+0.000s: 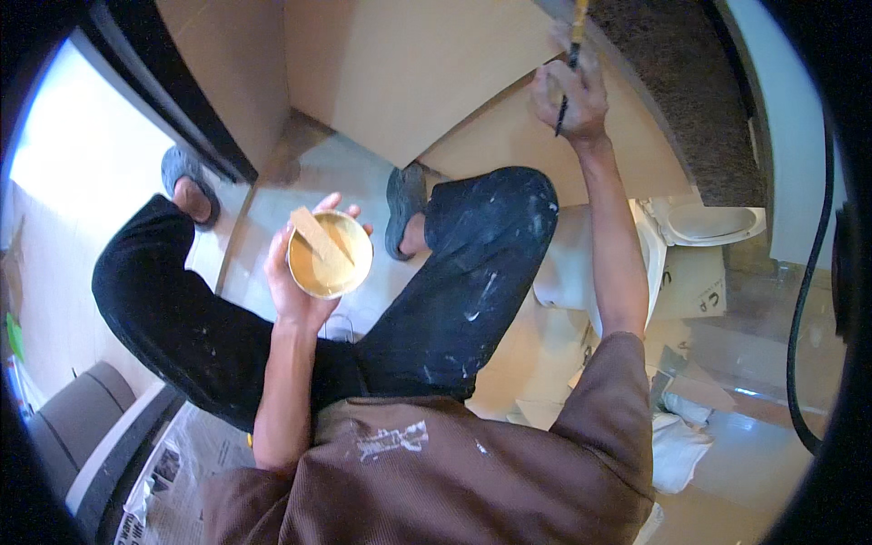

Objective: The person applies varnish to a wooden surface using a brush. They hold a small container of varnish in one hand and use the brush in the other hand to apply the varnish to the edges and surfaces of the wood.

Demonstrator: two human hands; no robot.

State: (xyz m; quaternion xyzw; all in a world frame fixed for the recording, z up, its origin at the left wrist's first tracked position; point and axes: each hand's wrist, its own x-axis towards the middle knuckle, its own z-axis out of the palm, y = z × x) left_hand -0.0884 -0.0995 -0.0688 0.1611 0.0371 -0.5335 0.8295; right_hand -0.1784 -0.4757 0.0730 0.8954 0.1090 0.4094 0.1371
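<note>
My left hand (304, 282) is wrapped round a small cup (366, 263) in front of my body. In the cup is yellowish-tan paint (331, 272), with a flat wooden stick (315, 233) leaning in it. At the upper right my right hand (577, 102) reaches far forward, its fingers closed on a slim paintbrush (562, 116) with a dark handle and a yellowish upper part. The brush's far end runs out of the top of the picture. Behind that hand is a pale wood-coloured panel (509, 136), next to a dark speckled slab (681, 82).
A second pale panel (372, 64) stands at the top centre, a dark-edged door frame (163, 91) at the left. White containers (713, 222), cardboard and a white bag (679, 450) lie at the right. A black cable (799, 318) hangs there. Newspaper (186, 472) lies lower left.
</note>
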